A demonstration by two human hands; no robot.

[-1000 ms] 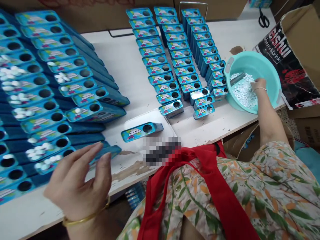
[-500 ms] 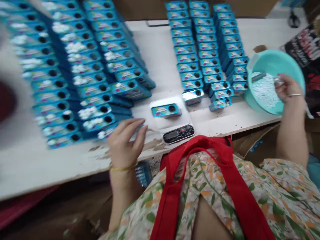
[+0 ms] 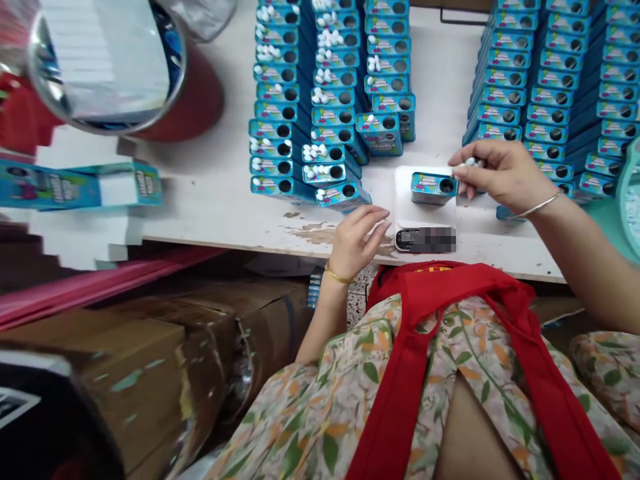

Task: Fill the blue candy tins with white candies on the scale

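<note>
White tabletop (image 3: 215, 183): on a scale (image 3: 425, 217) near its chipped front edge, a tin (image 3: 425, 190) sits between left hand (image 3: 353, 241) and right hand (image 3: 505, 177), long axis along that edge, hole (image 3: 447, 187) rightward. The right, nearer, pinches white pellets (image 3: 473, 162) beside that hole; the left, loose, looks empty. Tins rowed behind-left (image 3: 330, 118) carry pellets on top; a teal tub (image 3: 609, 210) shows more

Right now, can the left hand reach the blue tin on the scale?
Probably yes: the left hand is beside the scale, with nothing seen blocking its way to the blue tin. The right hand is at the opposite end.
</note>
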